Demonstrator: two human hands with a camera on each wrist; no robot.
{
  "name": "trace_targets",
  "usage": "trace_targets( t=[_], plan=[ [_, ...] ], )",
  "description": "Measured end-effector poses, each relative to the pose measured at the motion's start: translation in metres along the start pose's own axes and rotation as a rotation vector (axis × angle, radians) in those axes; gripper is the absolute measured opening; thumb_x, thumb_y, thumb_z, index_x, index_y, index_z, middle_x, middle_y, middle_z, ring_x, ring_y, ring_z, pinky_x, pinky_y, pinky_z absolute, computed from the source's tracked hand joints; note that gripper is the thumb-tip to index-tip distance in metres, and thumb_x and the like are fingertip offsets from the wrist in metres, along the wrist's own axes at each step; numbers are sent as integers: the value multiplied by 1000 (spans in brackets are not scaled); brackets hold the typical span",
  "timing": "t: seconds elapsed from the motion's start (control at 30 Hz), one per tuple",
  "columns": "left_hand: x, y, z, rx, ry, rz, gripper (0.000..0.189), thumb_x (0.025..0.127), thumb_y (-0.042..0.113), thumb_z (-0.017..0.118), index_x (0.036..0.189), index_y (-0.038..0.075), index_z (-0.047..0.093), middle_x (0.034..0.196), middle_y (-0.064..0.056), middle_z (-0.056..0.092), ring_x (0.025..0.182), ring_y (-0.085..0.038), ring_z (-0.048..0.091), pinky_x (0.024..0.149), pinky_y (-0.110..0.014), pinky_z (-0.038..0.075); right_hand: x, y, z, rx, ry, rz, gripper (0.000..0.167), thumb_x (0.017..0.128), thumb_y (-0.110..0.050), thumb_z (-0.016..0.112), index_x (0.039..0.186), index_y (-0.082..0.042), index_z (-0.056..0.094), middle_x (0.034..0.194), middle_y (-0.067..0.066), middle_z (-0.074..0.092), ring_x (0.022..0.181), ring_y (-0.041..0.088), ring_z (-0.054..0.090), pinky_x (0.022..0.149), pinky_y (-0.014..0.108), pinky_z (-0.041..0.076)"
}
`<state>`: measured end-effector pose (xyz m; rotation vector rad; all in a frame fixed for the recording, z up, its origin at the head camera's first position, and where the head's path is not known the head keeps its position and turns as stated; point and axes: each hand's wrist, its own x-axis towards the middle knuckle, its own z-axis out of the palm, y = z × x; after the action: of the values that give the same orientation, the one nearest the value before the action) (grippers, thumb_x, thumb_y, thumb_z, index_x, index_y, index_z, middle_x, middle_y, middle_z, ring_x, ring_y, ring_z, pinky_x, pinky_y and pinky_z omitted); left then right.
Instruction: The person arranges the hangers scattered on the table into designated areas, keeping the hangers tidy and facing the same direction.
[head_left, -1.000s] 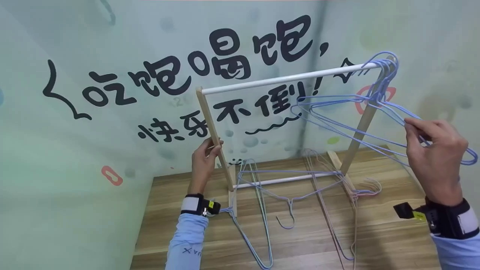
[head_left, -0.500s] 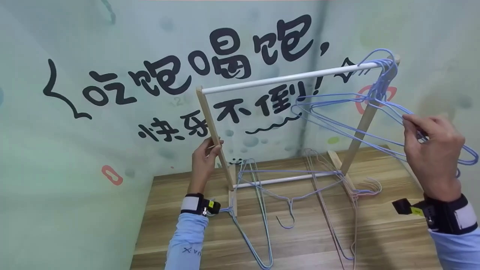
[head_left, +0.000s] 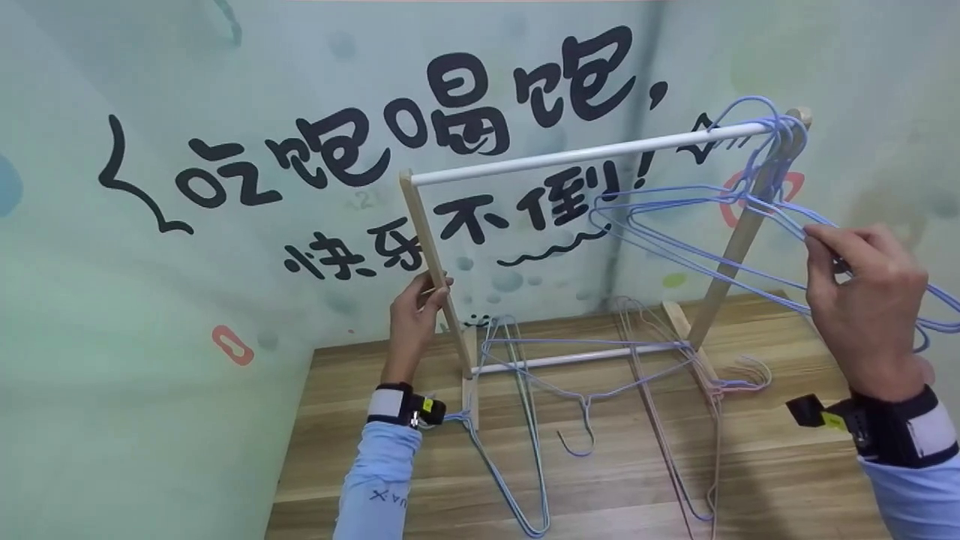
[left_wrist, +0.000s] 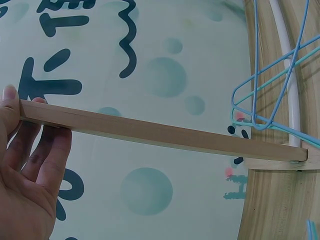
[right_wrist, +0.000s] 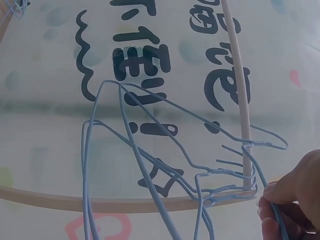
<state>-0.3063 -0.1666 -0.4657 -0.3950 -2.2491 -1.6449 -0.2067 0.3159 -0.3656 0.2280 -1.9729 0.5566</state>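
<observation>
My left hand point(head_left: 412, 319) grips the left wooden post point(left_wrist: 150, 131) of a small garment rack, thumb on one side and fingers on the other. At the far right, my right hand point(head_left: 870, 307) pinches the shoulder of a blue wire hanger point(right_wrist: 260, 170). Its hook loops over the white top rod point(head_left: 600, 154). Several more blue hangers point(head_left: 675, 247) hang bunched beside it, hooks gathered at the rod's right end by the right post point(head_left: 739, 247). The right wrist view shows thumb and fingers closed on the wire; the hanger's far end is partly behind the hand.
On the wooden tabletop point(head_left: 600, 480) a blue hanger point(head_left: 585, 394) lies across the white lower rod point(head_left: 559, 364). Blue-green hangers point(head_left: 499, 465) lean at the left foot, pinkish ones point(head_left: 664, 450) at the right. Behind stands a pale wall point(head_left: 187, 315) with black lettering.
My right hand has shifted slightly left and up, still pinching the hanger. The hook in front has slid a little left along the top rod. The left hand stays on the post.
</observation>
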Motion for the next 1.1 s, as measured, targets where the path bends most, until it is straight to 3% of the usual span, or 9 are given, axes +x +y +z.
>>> trace_targets(
  t=[0.43,0.83,1.1],
  plan=[
    [3,-1,2,12,8,47,32,103,13,60,132,-2,61,122,-10,67,113,-24,66,94,-35,56,2,-2,2,13,3,-17,19,99,-1,63,111,9,73,87,26,58,77,40,60,70,11,27],
    [1,-1,2,16,18,32,32,103,13,60,132,0,61,124,-10,67,114,-25,65,95,-34,55,3,-1,8,7,-18,-5,19,99,-1,63,110,10,73,88,26,58,77,39,59,68,15,28],
    [2,-1,2,21,18,11,34,102,14,61,134,1,61,124,-9,67,114,-22,65,96,-31,54,-2,1,14,52,-33,9,16,97,1,66,109,9,73,86,24,59,78,37,60,71,9,31]
  ],
)
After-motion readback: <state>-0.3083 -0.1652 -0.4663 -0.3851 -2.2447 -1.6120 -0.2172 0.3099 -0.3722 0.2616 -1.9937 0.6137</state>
